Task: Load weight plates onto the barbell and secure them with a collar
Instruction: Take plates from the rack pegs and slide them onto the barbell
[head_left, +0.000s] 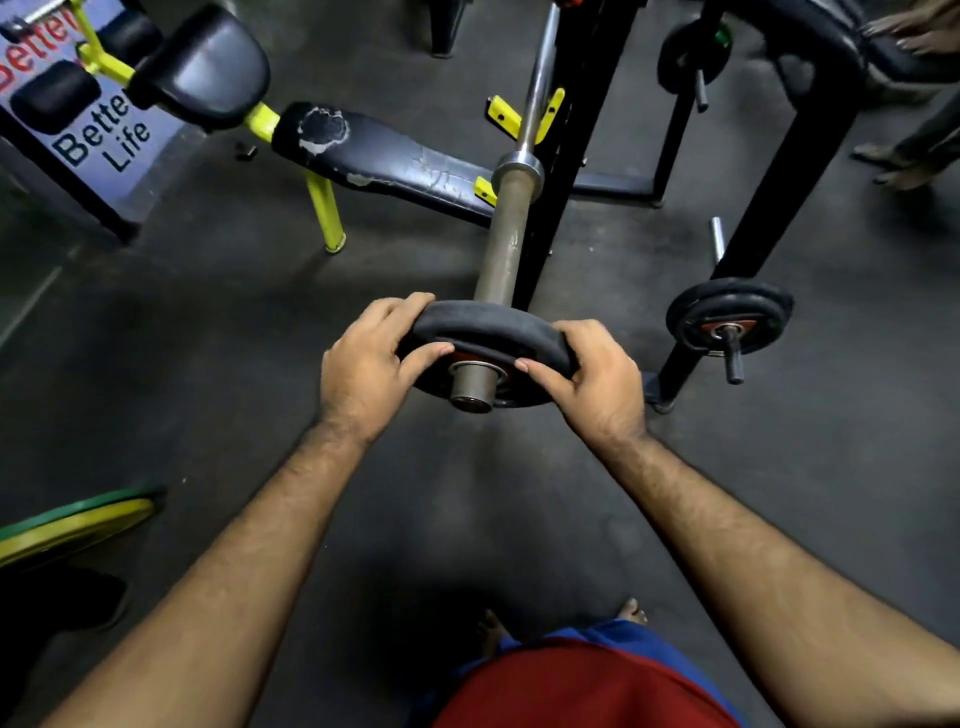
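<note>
A steel barbell (506, 234) rests on a black rack with yellow hooks and points toward me. A small black rubber weight plate (483, 325) sits on the near end of its sleeve, with the sleeve tip (471, 387) poking out through the plate's hole. My left hand (371, 364) grips the plate's left rim, thumb on its front face. My right hand (592, 374) grips the right rim the same way. No collar is in view.
A worn black bench (384, 156) with yellow legs stands left of the bar. A plate tree at the right holds a black plate (730, 314) low and another (693, 49) higher. Green and yellow plates (72, 525) lie at the left. Another person's feet (891, 161) are at the far right.
</note>
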